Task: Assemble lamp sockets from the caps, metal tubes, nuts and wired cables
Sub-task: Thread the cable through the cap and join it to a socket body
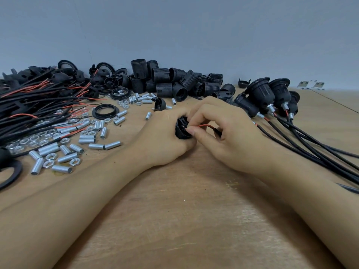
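My left hand [161, 138] grips a black socket part [182, 129] low over the wooden table [174, 210], its open face turned to the right. My right hand [223, 131] pinches a red wire [204, 126] of a black cable right at that face. Loose metal tubes [93, 140] and nuts [50, 157] lie scattered at the left. A bundle of wired cables [38, 105] lies at the far left. Black threaded socket bodies [174, 82] are piled at the back centre.
Several finished sockets [272, 98] with cables [320, 148] trailing to the right edge lie at the right. Black rings [105, 111] and caps [58, 76] sit at the back left. A lone cap [160, 103] lies just behind my left hand. A grey wall closes the back.
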### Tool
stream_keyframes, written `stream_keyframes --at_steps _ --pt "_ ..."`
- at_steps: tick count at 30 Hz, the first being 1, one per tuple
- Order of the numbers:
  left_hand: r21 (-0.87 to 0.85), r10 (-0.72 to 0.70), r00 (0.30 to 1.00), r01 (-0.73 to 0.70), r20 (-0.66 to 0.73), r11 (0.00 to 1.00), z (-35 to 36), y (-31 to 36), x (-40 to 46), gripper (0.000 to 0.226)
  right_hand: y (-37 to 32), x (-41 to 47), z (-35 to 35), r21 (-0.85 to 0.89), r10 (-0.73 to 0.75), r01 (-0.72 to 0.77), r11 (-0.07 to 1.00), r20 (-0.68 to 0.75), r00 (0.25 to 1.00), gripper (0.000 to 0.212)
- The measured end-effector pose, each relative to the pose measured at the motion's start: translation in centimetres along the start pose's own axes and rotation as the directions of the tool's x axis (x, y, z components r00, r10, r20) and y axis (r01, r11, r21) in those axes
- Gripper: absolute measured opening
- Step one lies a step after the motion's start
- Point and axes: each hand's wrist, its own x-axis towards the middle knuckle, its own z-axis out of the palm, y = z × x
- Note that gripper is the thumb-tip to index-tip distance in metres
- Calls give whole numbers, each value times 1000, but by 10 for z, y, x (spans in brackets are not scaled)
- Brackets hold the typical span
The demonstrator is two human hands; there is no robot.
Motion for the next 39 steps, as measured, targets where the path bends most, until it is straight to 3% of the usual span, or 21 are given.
stream_keyframes --at_steps 6,13,19,22,25,28,32,36,39 --pt "-1 -10 1000 10 4 1000 -1 3 0 20 -1 1 0 63 0 3 998 -38 999 6" --pt "-65 -44 999 44 2 997 0 3 -1 7 -5 2 4 85 45 -38 996 -92 995 7" --pt "-73 -49 999 49 -1 996 0 4 -1 12 -6 2 7 166 102 -86 982 -87 991 10" --pt "-61 -44 999 44 2 997 -1 2 -2 13 -8 2 6 262 179 -151 953 -89 980 7" --pt "-47 -59 997 57 -43 997 0 1 -3 14 -9 3 2 399 326 -257 880 -114 939 19" --pt "-23 -84 995 83 -57 996 0 1 -2 16 -4 4 -13 398 371 -291 870 -142 918 29" --pt "8 -89 993 90 -80 996 -1 4 -2 17 -1 -1 -26 281 396 -388 878 32 918 33" --pt "16 -100 990 102 -100 995 -1 5 -4 20 2 -2 -39 232 472 -511 828 204 858 39" --pt "44 -81 991 87 -110 995 -2 6 -4 19 8 -5 -59 166 525 -642 749 444 727 46"
